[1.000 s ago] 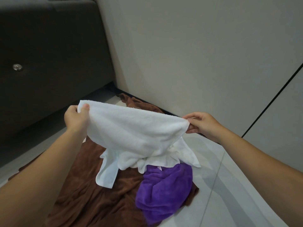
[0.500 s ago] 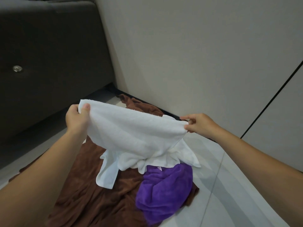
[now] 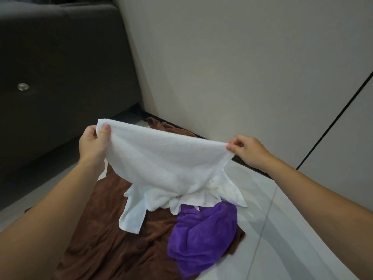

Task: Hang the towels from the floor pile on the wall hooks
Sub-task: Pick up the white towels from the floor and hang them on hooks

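Pinching opposite corners, left hand (image 3: 91,143) and right hand (image 3: 247,151) hold white towel (image 3: 167,164) stretched crosswise (lower end on pile).

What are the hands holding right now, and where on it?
The white towel, stretched by its top edge: left hand grips one corner, right hand pinches the other.

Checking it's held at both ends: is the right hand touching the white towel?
Touching. The head view shows the right hand pinching the corner of the white towel between thumb and fingertips, with no gap.
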The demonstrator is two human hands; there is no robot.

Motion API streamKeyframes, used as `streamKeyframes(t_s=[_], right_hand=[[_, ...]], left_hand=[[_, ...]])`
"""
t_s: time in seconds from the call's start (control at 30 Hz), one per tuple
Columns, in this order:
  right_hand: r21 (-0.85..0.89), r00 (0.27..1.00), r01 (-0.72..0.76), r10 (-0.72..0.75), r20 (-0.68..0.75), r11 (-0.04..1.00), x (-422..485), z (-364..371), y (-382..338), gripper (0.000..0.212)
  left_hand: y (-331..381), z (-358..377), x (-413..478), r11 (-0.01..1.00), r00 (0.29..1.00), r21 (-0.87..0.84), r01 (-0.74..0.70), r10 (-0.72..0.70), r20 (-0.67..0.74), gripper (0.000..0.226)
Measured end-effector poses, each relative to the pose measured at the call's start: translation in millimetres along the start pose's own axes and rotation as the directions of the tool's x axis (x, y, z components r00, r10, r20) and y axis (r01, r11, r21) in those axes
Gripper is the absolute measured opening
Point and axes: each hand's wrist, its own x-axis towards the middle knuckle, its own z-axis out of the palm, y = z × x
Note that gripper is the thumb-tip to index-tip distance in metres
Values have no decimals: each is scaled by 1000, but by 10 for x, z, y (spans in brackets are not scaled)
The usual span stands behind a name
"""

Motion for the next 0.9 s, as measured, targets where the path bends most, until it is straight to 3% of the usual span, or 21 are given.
streamKeyframes(t_s=[0.1,0.17,0.37,0.47,0.6,0.9], right_hand=[[57,990,8,0,-141,998,36,-68,-48,15],[107,988,36,-19,-154,994,39,-117,-73,13],[-161,987,141,-126,95,977,90,-271,-10,8],[-207,985,171,-167,36,963,169,-390,-130,11],[-81,978,112,-124,-166,990,236,-663,-651,15],[-77,952,148,-163,-258,986,-7,-2428,-2511,9]], left_hand=[[74,-35,16,997,997,-7,-72,72,17,23],[94,-31,25,990,990,19,-137,136,27,25],[-47,87,75,986,988,69,-154,154,6,28],[178,113,145,985,990,95,-144,142,27,27],[857,28,286,992,996,94,-85,84,20,24],[3171,-574,339,987,996,164,-2,-12,83,19]])
